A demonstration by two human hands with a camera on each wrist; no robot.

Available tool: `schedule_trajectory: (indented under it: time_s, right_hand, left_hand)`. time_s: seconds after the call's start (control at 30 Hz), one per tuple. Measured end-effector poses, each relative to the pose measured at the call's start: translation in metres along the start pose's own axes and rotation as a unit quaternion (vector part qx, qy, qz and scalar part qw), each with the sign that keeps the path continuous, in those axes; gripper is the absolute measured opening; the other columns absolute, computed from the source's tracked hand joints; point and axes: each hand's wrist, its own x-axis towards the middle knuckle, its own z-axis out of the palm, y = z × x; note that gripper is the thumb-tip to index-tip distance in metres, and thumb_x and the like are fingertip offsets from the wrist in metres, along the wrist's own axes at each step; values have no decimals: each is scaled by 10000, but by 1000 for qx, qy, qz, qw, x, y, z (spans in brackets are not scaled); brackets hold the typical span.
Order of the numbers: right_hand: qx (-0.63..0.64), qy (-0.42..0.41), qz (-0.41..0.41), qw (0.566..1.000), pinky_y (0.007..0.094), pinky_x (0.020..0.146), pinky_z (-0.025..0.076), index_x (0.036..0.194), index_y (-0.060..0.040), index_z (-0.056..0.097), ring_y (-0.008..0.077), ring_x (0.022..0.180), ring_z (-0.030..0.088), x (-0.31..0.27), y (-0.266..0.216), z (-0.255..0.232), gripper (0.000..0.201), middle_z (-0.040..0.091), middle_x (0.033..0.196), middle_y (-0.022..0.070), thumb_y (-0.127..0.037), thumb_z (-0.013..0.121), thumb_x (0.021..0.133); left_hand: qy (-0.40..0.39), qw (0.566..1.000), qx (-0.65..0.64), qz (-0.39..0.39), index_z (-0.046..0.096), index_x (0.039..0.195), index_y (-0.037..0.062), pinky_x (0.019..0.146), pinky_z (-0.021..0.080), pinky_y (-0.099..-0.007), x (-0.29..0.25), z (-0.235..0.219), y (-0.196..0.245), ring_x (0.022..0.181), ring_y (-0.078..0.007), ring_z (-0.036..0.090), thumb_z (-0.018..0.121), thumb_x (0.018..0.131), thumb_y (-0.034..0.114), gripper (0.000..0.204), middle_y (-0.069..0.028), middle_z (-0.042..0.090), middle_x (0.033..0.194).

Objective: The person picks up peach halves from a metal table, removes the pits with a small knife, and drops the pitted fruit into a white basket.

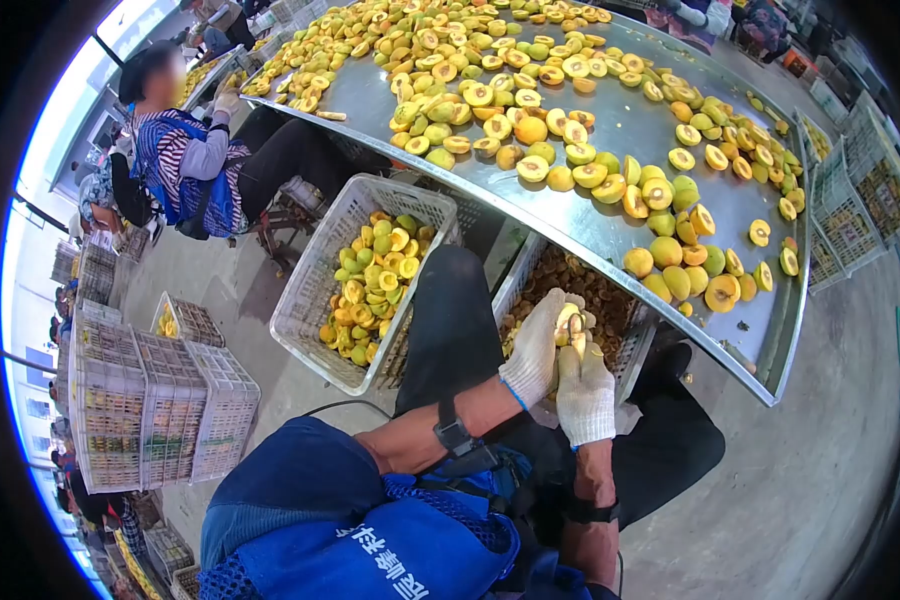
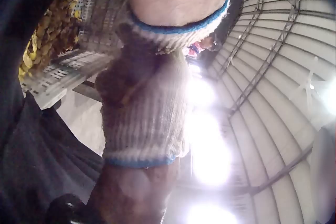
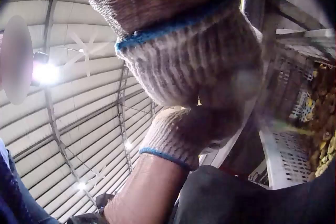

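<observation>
Both hands wear white knit gloves and meet over the lap in the head view. My left hand [image 1: 536, 348] holds a pale yellow fruit half [image 1: 567, 315], partly hidden by the fingers. Against that fruit is a small metal loop tool [image 1: 577, 337], pinched by my right hand [image 1: 585, 395], with its handle mostly covered. In the wrist views, the gloves of my left hand [image 2: 149, 113] and right hand [image 3: 205, 61] overlap, hiding fruit and tool. Just beyond the hands, a crate [image 1: 513, 283] of brown pits sits under the table edge.
A metal table [image 1: 370, 115] in front carries many halved yellow-green fruits [image 1: 532, 167]. To the left stands a grey crate [image 1: 305, 285] part-filled with fruit pieces. Stacked crates [image 1: 160, 400] are farther left, others [image 1: 850, 200] at right. Another person [image 1: 185, 160] sits at the left.
</observation>
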Motion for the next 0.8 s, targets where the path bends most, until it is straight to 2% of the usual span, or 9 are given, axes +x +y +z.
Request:
schedule_trajectory:
  time_s: [0.2,0.3,0.37,0.4,0.47,0.7,0.77,0.8]
  right_hand:
    - [42,14,-28,999,424,798,545,1258,49,589,348,907,705,-3,0,4,345,702,1009,256,-220,537,1049]
    - [-11,13,8,1000,422,809,546,1311,49,561,342,929,708,-5,-6,3,369,706,1025,253,-215,529,1056]
    - [8,22,-55,998,407,826,544,1357,47,530,318,948,709,-6,0,4,393,710,1044,249,-212,522,1062]
    - [8,21,-55,998,407,826,544,1357,47,530,318,948,709,-6,1,3,393,710,1044,249,-212,522,1062]
    - [33,-44,15,998,395,840,541,1370,44,521,298,958,703,-6,3,0,393,709,1071,242,-208,511,1068]
    - [51,-26,-24,998,388,830,528,1340,41,545,253,963,677,-7,9,4,357,705,1068,220,-189,489,1073]
    - [112,-79,56,989,380,799,521,1260,38,590,235,926,653,-10,-5,-4,308,697,1024,190,-181,480,1073]
    - [113,-80,56,989,380,799,521,1260,38,590,235,926,653,-10,-5,-5,308,697,1024,190,-181,480,1073]
  left_hand:
    - [43,999,29,-5,635,1054,62,686,565,-338,-5,11,5,747,-194,645,488,1079,395,365,-103,672,865]
    - [54,997,58,12,630,1036,57,660,565,-347,-5,11,6,713,-204,647,471,1075,360,345,-118,676,852]
    - [73,995,64,-5,633,1001,51,641,566,-352,-7,16,10,683,-207,642,473,1065,332,329,-127,679,848]
    - [73,995,64,-5,633,1001,51,641,566,-352,-6,17,11,683,-207,642,473,1065,332,329,-127,679,848]
    - [93,991,94,-22,646,981,49,646,567,-345,-2,19,13,690,-194,644,467,1060,294,314,-118,682,856]
    - [54,987,146,38,666,993,43,633,563,-323,-7,16,13,693,-173,643,501,1053,284,299,-96,684,866]
    - [26,986,163,6,668,971,38,625,563,-312,-9,20,18,683,-168,642,513,1053,295,311,-95,681,847]
    - [27,986,163,7,668,971,38,625,563,-312,-7,19,20,683,-168,642,513,1053,295,311,-95,681,847]
